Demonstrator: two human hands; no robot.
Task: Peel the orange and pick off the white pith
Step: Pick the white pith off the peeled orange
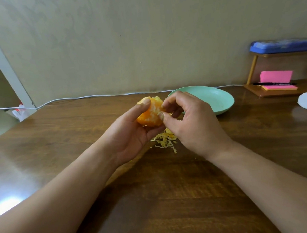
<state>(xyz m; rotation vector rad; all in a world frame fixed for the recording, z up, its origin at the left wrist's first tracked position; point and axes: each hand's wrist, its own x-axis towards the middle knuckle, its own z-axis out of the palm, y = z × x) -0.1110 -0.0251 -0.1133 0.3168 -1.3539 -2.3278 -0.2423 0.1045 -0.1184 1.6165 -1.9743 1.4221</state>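
Both forearms reach over the bench (44, 143). Left hand (130, 135) cradles the peeled orange (150, 114), thumb curled on top; right hand (190, 121) pinches pith at its side, above a pith pile (165, 139) near a green plate (214, 99).

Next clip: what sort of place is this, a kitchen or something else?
Most likely a home desk or study corner, not a kitchen: a wooden desk against a plain wall, a small desktop shelf holding pink sticky notes and a black pen, and a white cable along its back edge.
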